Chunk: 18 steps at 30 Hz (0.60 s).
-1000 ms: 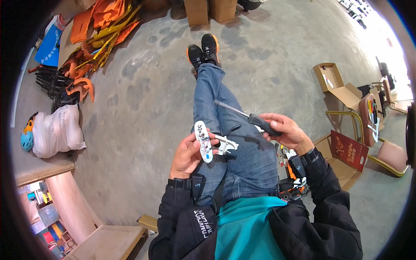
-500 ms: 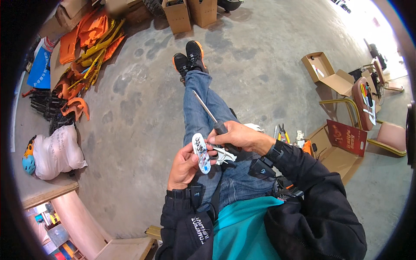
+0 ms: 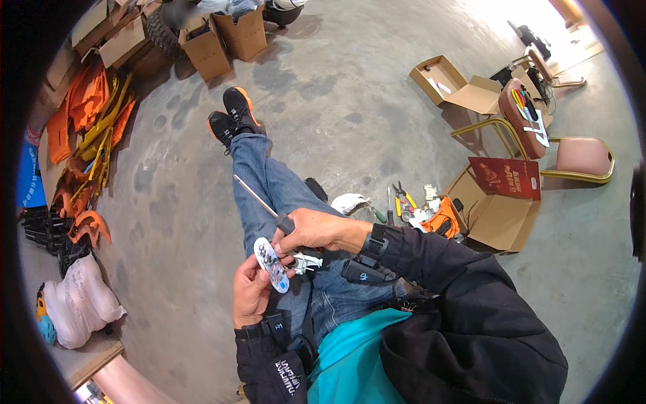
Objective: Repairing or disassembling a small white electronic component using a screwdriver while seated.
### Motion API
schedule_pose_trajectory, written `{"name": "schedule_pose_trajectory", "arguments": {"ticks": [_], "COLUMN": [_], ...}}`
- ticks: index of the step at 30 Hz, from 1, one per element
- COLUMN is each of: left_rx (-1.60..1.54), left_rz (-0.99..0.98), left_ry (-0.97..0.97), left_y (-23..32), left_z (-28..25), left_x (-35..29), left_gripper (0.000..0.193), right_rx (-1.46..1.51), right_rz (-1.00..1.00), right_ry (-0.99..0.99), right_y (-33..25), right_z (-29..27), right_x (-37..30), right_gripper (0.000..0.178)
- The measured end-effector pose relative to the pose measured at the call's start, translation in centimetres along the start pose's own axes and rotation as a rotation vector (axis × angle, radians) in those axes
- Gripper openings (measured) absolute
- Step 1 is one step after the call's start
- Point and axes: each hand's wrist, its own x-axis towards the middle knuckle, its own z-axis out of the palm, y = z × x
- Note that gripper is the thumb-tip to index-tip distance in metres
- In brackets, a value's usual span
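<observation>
A white oval piece with dark marks and a blue patch is held upright in my left hand, fingers closed on its edge. Across my right palm lies a screwdriver, its metal shaft pointing up and away to the left. The thumb and fingertips of my right hand meet at the upper right edge of the oval piece; whether they pinch something small there I cannot make out. Just below that hand, over my lap, is a white plastic part, partly hidden.
On the floor to the right are pliers, orange and white parts and an open cardboard box. A chair bears tools beyond. Orange and yellow plastic parts pile up at left, above a white bag.
The whole view has swung right, so my legs and hands sit further left in it. My right hand has come closer to the oval piece, its fingertips now at the edge.
</observation>
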Motion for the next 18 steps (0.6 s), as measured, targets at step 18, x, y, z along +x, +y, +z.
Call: {"name": "schedule_pose_trajectory", "arguments": {"ticks": [18], "left_rx": [0.013], "left_rz": [-0.050], "left_ry": [0.038], "left_y": [0.3], "left_z": [0.5], "left_x": [0.7], "left_gripper": [0.057], "right_rx": [0.131], "right_rz": [0.009], "right_ry": [0.106], "right_y": [1.2], "right_z": [0.1], "right_x": [0.6], "right_gripper": [0.011]}}
